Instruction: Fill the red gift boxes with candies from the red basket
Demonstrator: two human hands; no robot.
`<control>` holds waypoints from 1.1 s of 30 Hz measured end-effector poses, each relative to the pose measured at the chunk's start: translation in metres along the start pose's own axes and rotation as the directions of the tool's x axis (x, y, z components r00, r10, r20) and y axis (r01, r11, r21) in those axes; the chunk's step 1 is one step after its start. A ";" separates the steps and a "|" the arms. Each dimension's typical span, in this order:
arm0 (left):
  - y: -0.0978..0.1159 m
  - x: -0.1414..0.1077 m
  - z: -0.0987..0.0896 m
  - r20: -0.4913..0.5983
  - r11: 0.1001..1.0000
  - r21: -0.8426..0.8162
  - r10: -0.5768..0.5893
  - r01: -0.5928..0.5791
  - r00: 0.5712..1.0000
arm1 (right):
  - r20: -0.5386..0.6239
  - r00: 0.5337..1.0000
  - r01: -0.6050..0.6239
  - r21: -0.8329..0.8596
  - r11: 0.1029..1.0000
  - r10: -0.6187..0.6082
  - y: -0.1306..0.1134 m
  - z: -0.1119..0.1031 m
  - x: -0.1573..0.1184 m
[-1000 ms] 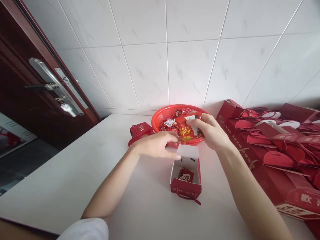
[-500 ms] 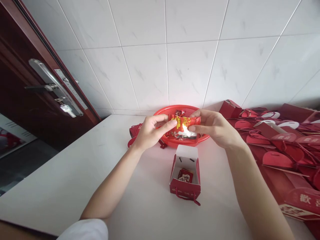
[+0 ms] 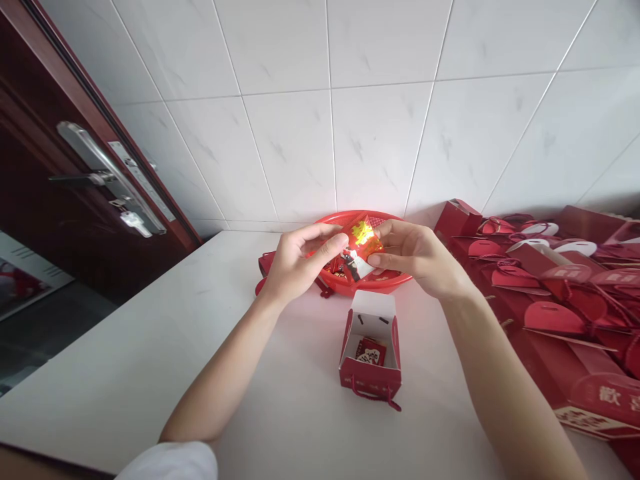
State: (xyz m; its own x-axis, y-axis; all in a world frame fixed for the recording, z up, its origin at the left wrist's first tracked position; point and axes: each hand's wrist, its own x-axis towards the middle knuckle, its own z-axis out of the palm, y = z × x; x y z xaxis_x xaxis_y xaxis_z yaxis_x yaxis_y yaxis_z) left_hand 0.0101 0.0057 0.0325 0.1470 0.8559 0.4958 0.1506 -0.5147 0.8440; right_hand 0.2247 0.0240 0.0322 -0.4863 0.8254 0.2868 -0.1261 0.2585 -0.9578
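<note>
Open box (image 3: 370,385): standing on the surface (image 3: 280,407), mouth facing up, perhaps for easy reach; a small red-and-white item (image 3: 371,351) is lying inside.
Grip: left hand (image 3: 299,263) and right hand (image 3: 426,263) are each pinching the shiny packet (image 3: 361,248) from opposite sides, likely steadying it.
Packet's place: hanging tilted over the basket (image 3: 367,287).
Stacked boxes (image 3: 555,317): crowding the right, seemingly leaving the middle for working.
</note>
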 end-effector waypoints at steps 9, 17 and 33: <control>-0.004 -0.001 -0.004 0.043 0.993 0.116 0.029 -0.034 0.999 | 0.043 0.998 0.058 -0.070 0.996 -0.055 -0.003 0.002 -0.002; -0.006 -0.002 0.002 0.122 0.997 0.075 0.008 -0.017 0.992 | -0.014 0.992 0.126 -0.097 0.987 -0.128 0.000 0.002 -0.001; -0.002 -0.002 0.007 0.202 0.982 0.187 -0.007 -0.032 0.979 | -0.203 0.974 0.075 -0.124 0.989 -0.099 -0.002 0.005 -0.003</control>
State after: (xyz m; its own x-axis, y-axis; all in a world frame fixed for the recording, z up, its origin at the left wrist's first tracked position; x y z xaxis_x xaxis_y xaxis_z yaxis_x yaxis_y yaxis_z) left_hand 0.0160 0.0048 0.0286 0.3408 0.8317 0.4384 0.3262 -0.5419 0.7745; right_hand 0.2225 0.0185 0.0328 -0.2857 0.8804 0.3785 -0.0540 0.3795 -0.9236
